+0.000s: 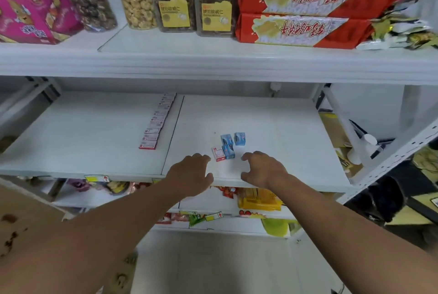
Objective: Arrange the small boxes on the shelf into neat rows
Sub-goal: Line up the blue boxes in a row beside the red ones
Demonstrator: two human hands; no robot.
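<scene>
On the white middle shelf [272,127] a long row of small red-and-white boxes [157,121] runs from the back toward the front, left of the panel seam. Near the front stand one loose red-and-white box [218,154] and three small blue boxes [228,144], the rightmost blue box [239,138] a little apart. My left hand [190,176] hovers just left of the loose red-and-white box, fingers loosely curled and holding nothing. My right hand [262,170] sits just right of the blue boxes, fingers bent, also holding nothing.
The upper shelf carries nut jars [174,3], a pink snack box [30,16] and stacked red packages [305,23]. Snack packets [258,200] fill the shelves below. A metal upright [343,123] bounds the shelf on the right, with clutter behind it.
</scene>
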